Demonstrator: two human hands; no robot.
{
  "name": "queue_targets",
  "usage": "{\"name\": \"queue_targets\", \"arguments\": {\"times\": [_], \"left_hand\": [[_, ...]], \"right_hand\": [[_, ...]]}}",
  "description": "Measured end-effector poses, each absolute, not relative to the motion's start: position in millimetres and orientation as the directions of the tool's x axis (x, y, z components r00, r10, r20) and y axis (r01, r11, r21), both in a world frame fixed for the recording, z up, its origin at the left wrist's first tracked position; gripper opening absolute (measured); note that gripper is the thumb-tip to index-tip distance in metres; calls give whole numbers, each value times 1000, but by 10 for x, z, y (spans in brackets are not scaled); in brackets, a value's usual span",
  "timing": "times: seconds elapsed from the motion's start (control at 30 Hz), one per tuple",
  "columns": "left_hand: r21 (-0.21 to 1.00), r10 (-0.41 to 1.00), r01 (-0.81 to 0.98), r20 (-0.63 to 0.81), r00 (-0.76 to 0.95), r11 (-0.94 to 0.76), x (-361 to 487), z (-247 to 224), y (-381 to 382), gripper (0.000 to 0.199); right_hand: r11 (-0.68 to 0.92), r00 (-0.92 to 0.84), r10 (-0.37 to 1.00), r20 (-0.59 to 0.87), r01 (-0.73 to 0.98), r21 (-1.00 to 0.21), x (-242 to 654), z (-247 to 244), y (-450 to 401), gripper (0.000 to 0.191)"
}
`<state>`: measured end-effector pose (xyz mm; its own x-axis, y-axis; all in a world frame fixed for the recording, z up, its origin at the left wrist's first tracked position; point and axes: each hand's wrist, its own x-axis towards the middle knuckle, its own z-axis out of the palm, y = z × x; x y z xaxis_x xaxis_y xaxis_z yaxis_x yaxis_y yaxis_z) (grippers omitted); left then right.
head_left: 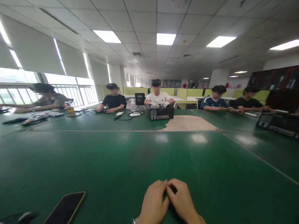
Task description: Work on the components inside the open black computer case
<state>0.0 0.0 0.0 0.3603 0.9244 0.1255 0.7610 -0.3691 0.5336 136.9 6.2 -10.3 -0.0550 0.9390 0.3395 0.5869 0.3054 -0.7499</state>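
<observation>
My left hand (154, 202) and my right hand (182, 200) lie together on the green table (116, 155) near its front edge. Their fingertips meet over something small and dark; what it is stays hidden under the fingers. A black phone (65, 208) lies face up on the table to the left of my left hand, apart from it. A dark rounded object (25, 216) sits at the bottom left corner, blurred.
Several people sit along the far side of the table. The one in white, across from me, has gloved hands in a black computer case (160, 112). A bottle (133, 105), cables, a worn bare patch (189, 123) and a dark device (277, 124) at right lie on the table.
</observation>
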Motion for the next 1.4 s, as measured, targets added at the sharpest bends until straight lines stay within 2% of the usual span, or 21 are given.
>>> {"name": "queue_targets", "arguments": {"times": [1.4], "left_hand": [[527,924,762,147,353,-375,-19,50,-16,50]], "right_hand": [[292,-24,937,347,596,-748,1336,-115,58,20]]}}
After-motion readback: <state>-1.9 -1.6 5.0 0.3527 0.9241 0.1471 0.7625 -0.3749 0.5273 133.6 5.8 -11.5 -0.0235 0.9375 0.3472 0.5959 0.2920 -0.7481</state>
